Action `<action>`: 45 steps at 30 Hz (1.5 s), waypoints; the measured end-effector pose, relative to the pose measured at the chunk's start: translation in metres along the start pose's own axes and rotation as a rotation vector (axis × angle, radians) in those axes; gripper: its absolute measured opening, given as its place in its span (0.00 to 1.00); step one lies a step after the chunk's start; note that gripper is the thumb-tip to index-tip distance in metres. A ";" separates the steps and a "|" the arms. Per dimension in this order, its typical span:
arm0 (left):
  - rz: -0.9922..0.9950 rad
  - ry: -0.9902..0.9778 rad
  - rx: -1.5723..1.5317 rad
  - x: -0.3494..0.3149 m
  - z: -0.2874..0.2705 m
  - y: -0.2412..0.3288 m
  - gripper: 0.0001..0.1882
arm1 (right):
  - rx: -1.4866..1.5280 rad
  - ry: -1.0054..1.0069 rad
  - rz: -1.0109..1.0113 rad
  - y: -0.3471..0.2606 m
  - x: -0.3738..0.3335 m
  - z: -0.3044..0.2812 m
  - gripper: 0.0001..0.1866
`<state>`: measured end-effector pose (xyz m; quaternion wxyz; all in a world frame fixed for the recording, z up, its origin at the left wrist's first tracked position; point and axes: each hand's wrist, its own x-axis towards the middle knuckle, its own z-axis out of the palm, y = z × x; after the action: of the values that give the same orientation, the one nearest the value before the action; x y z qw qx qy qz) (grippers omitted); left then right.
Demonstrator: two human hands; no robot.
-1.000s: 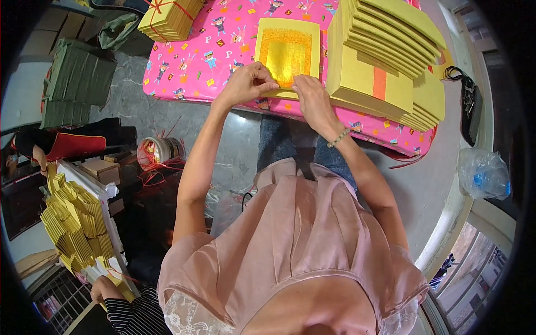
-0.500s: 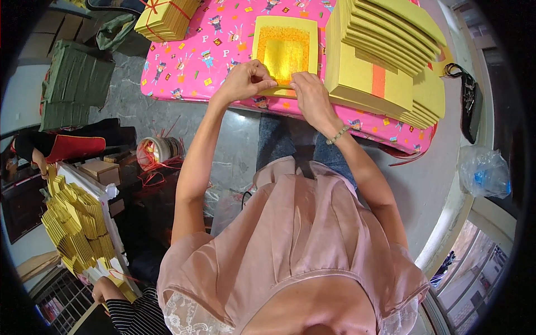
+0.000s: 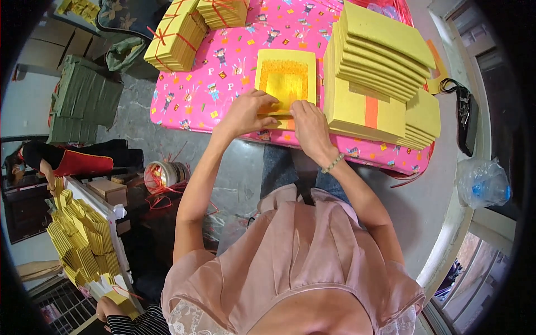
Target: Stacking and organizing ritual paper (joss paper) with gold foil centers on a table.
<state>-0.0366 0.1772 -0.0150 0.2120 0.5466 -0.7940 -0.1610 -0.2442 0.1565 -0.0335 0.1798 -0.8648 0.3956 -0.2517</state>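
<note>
On the pink patterned table cover lies a sheet of yellow joss paper with a gold foil patch framed in orange. Its near edge is curled up between my two hands. My left hand is at the left end of that edge, thumb and forefinger bent around it. With the fingers closed, my right hand grips the right end of the same edge; a beaded bracelet is on this wrist. Close by on the right stands a tall stack of yellow paper with an orange band, and more folded-looking bundles lie on top.
Red-tied yellow bundles stand at the table's far left. A bucket with red strings is on the floor. At left, two other people's arms reach to a table heaped with yellow bundles. A clear plastic bag lies at right.
The whole scene sits lower in the picture as the view has tilted. My left thumb and forefinger have spread a little at the paper's near edge, which now looks more raised.
</note>
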 end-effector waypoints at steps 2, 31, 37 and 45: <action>-0.008 -0.025 -0.011 0.008 -0.001 -0.005 0.19 | -0.045 0.052 -0.028 -0.003 0.005 -0.005 0.03; -0.177 -0.297 -0.033 0.172 -0.011 -0.107 0.26 | -0.094 0.140 -0.009 0.016 0.060 0.050 0.34; -0.161 -0.263 -0.092 0.175 -0.004 -0.118 0.26 | -0.131 0.132 0.011 0.016 0.063 0.054 0.35; -0.155 -0.324 -0.061 0.182 0.003 -0.098 0.21 | -0.114 0.133 0.030 0.016 0.063 0.054 0.35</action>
<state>-0.0164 -0.0277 -0.0358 0.0848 0.5663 -0.7681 -0.2867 -0.1872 0.1035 -0.0671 0.1072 -0.8491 0.4331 -0.2827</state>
